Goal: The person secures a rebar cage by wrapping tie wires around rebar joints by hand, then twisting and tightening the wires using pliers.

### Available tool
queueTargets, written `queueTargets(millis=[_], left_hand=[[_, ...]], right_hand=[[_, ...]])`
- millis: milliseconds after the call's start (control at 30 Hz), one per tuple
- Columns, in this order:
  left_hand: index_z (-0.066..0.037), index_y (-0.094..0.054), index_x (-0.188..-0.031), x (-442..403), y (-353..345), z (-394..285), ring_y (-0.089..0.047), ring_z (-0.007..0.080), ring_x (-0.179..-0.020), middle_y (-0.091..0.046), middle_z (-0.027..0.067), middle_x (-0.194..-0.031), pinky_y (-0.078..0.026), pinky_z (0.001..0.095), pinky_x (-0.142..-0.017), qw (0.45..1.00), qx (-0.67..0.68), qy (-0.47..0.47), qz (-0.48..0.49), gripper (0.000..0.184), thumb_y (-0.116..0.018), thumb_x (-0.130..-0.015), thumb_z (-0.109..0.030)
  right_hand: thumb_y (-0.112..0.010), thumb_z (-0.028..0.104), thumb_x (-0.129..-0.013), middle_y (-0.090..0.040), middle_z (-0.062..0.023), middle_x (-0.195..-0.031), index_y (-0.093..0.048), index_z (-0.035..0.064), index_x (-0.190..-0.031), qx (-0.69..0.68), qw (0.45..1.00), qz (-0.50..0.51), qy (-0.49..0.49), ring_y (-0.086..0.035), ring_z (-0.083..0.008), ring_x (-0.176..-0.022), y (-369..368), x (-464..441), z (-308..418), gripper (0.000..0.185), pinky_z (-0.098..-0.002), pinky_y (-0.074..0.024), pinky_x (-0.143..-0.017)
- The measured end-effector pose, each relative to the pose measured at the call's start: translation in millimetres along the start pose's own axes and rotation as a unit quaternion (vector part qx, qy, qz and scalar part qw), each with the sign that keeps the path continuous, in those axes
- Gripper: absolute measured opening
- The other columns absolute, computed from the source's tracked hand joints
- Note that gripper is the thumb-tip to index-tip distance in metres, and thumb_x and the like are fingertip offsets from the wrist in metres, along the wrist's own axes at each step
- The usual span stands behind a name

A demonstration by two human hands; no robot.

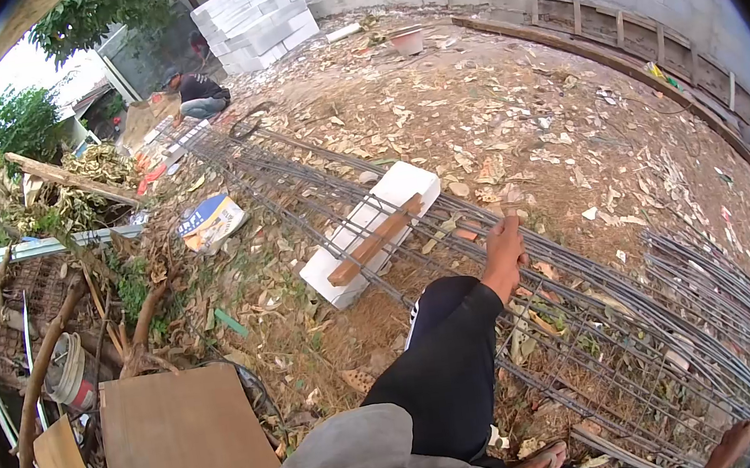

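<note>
My left hand (506, 261) is closed round a thin steel bar at the edge of a long rebar cage (585, 289). At the lower right, my right hand (734, 445) has its fingers on the ends of the long bars, partly cut off by the dark edge of the view. The cage runs from the upper left to the lower right. Left of my left hand, a white block (402, 185) lies beneath the bars, and a brown piece of wood (376, 240) rests across it.
A person (197, 95) crouches at the cage's far end, near stacked white blocks (254, 26). A printed sack (210, 223), a brown board (186, 445), branches (50, 382) and a bucket (67, 371) are on the left. More bars (723, 287) lie right. A basin (407, 41) stands far back.
</note>
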State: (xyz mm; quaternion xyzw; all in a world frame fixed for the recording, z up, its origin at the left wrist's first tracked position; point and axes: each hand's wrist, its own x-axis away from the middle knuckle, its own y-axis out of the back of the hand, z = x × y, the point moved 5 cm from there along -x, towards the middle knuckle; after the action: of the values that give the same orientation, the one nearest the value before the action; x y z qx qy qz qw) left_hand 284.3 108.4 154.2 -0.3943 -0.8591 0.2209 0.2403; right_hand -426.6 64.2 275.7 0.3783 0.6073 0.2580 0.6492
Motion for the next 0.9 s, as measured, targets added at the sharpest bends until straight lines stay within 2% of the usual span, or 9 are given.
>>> queueTargets(millis=[33,133,233,333,433,633,767,867,900], left_hand=[[-0.008,-0.054,-0.103,2,-9,-15,-0.031,0.0069,-0.053,-0.031,-0.0052,-0.065,-0.032,0.0276,-0.047,1.0,-0.026,-0.008,0.006,0.035,-0.048,-0.106,-0.043],[-0.008,-0.055,-0.106,-6,-30,-43,-0.03,0.0062,-0.052,-0.03,-0.0055,-0.065,-0.031,0.0258,-0.047,0.994,-0.052,-0.082,0.045,0.036,-0.046,-0.107,-0.042],[-0.008,-0.056,-0.109,13,-65,-30,-0.03,0.0057,-0.052,-0.031,-0.0057,-0.065,-0.031,0.0246,-0.047,0.991,-0.081,-0.029,0.106,0.036,-0.044,-0.108,-0.042],[-0.008,-0.058,-0.118,37,-81,46,-0.033,0.0054,-0.055,-0.038,-0.0048,-0.068,-0.031,0.0248,-0.049,0.976,-0.085,0.09,0.18,0.035,-0.044,-0.108,-0.039],[-0.004,-0.053,-0.133,69,-83,109,-0.053,0.0102,-0.067,-0.055,-0.0001,-0.078,-0.048,0.0294,-0.06,0.964,-0.047,0.168,0.199,0.044,-0.045,-0.108,-0.039],[-0.002,-0.052,-0.135,108,-89,139,-0.066,0.0181,-0.097,-0.064,0.0041,-0.094,-0.055,0.035,-0.079,0.956,-0.066,0.229,0.173,0.046,-0.045,-0.108,-0.038],[-0.002,-0.056,-0.133,104,-81,143,-0.058,0.0125,-0.08,-0.056,0.0,-0.083,-0.053,0.0306,-0.072,0.946,-0.108,0.195,0.237,0.044,-0.046,-0.108,-0.036],[-0.001,-0.059,-0.133,112,-88,131,-0.046,0.0084,-0.066,-0.045,-0.0031,-0.072,-0.05,0.0288,-0.066,0.939,-0.165,0.16,0.258,0.044,-0.045,-0.109,-0.035],[-0.001,-0.059,-0.132,116,-93,128,-0.042,0.0078,-0.063,-0.041,-0.0038,-0.07,-0.049,0.0288,-0.064,0.933,-0.189,0.137,0.275,0.043,-0.045,-0.109,-0.035]], right_hand=[[-0.06,0.026,-0.093,-0.064,-0.0234,-0.1,-0.061,0.005,-0.127,0.046,0.997,0.042,-0.056,-0.062,-0.0423,-0.088,-15,-4,-12,0.04,-0.0536,-0.0492,-0.079],[-0.036,0.031,-0.11,-0.064,-0.0145,-0.119,-0.057,-0.0001,-0.129,-0.238,0.962,-0.057,-0.125,-0.061,-0.0279,-0.11,-39,2,5,0.042,-0.0394,-0.0479,-0.094],[-0.038,0.022,-0.109,-0.06,-0.0181,-0.136,-0.059,0.0018,-0.133,-0.275,0.955,0.013,-0.114,-0.059,-0.0347,-0.123,-13,12,82,0.038,-0.045,-0.0463,-0.101],[-0.045,0.017,-0.106,-0.071,-0.0193,-0.104,-0.062,0.0006,-0.12,-0.284,0.957,-0.047,0.02,-0.069,-0.0326,-0.088,27,42,205,0.027,-0.044,-0.0508,-0.075],[-0.049,0.016,-0.103,-0.059,-0.0182,-0.057,-0.058,0.0076,-0.114,-0.314,0.943,0.096,0.059,-0.058,-0.0391,-0.049,17,89,291,0.016,-0.049,-0.0412,-0.047],[-0.055,0.016,-0.097,-0.061,-0.0226,-0.059,-0.053,0.0041,-0.104,-0.387,0.876,0.265,0.112,-0.061,-0.0436,-0.052,1,175,365,0.014,-0.0539,-0.0458,-0.049],[-0.057,0.022,-0.098,-0.063,-0.0238,-0.065,-0.061,-0.0008,-0.108,-0.397,0.841,0.336,0.151,-0.064,-0.0418,-0.059,-2,193,372,0.026,-0.0496,-0.0478,-0.051],[-0.06,0.027,-0.097,-0.068,-0.0258,-0.08,-0.064,-0.0037,-0.117,-0.486,0.812,0.254,0.198,-0.069,-0.037,-0.072,11,175,360,0.036,-0.0431,-0.0524,-0.059],[-0.061,0.028,-0.097,-0.069,-0.0253,-0.085,-0.063,-0.004,-0.121,-0.503,0.81,0.273,0.127,-0.07,-0.0341,-0.076,15,159,350,0.039,-0.0407,-0.0531,-0.062]])
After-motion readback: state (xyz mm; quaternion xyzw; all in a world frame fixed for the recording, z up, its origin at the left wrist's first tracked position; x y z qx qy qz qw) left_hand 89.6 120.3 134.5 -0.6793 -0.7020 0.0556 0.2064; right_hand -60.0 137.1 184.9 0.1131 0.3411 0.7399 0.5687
